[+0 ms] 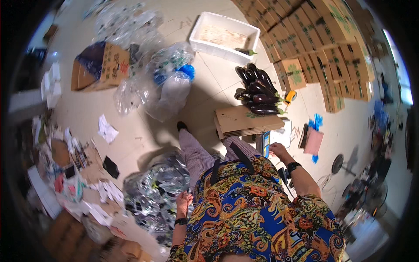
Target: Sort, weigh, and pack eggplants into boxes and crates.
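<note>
My right hand (278, 150) is at the blue front panel of a device, probably a digital scale (265, 144), its fingers bent and no object visible in them. Low at my side, my left hand (185, 200) has curled fingers beside a heap of clear plastic bags (157, 183); whether it pinches the plastic I cannot tell. Just ahead of my legs lies a stack of flattened cardboard cartons (245, 119). Beyond it, several dark purple eggplants (258, 86) are piled on the tiled floor. A yellow tape dispenser (290, 97) sits to their right.
A white foam box (196, 34) holds a single eggplant (244, 51). Printed cartons (301, 36) rise in stacks at the far right. Plastic bags (131, 29) and an open carton (111, 67) stand ahead left. Paper and cardboard scraps (101, 193) litter the left floor; a fan (337, 163) stands right.
</note>
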The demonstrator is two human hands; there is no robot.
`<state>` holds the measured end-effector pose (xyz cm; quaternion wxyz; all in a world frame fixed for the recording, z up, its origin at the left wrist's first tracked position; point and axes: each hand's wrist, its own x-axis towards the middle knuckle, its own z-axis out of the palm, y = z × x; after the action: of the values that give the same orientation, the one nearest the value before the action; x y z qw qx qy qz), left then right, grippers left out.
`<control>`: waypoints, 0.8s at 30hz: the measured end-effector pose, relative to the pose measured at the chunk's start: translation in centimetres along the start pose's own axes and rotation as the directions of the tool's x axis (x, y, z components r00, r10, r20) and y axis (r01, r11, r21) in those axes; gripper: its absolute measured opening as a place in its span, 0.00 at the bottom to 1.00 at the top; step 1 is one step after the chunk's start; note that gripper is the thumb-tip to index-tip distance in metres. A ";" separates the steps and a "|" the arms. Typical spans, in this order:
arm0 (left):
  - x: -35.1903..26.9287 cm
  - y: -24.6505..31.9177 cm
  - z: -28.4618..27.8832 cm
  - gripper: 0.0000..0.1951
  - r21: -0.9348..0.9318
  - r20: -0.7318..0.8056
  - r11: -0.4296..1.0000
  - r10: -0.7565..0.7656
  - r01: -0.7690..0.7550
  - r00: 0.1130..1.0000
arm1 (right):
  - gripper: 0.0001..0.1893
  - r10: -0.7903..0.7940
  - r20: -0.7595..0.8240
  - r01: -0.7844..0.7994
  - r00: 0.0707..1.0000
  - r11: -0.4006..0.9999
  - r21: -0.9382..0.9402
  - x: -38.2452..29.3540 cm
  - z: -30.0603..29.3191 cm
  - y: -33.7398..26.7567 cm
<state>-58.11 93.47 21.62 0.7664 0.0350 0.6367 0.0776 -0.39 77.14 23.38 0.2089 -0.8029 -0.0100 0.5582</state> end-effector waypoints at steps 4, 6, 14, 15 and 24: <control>-1.5 4.2 0.5 0.13 0.073 0.170 0.997 0.014 -0.027 0.985 | 0.16 0.035 -0.034 -0.033 0.999 0.996 0.079 0.0 1.2 -1.2; -2.8 7.4 0.6 0.11 0.021 0.158 1.000 -0.024 0.021 0.987 | 0.16 0.037 -0.004 -0.036 0.999 0.993 0.112 -1.0 2.5 -2.3; -0.9 22.6 -4.7 0.11 0.435 -0.157 0.899 0.022 0.049 0.987 | 0.21 0.021 -0.019 -0.019 1.000 0.996 0.085 -2.8 7.6 -8.8; 0.0 25.5 -2.8 0.11 0.415 -0.156 0.910 0.085 -0.013 0.984 | 0.20 0.062 -0.068 -0.052 0.996 0.988 0.147 -3.0 8.1 -8.1; 5.1 42.8 22.5 0.23 0.827 0.039 0.536 0.248 -0.170 0.968 | 0.18 0.302 -0.019 -0.282 0.953 0.907 0.312 -2.6 8.3 -9.1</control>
<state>-38.33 137.48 27.41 0.6189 0.4612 0.6210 -0.1363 -6.83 87.48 26.51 0.2450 -0.7714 0.2037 0.5508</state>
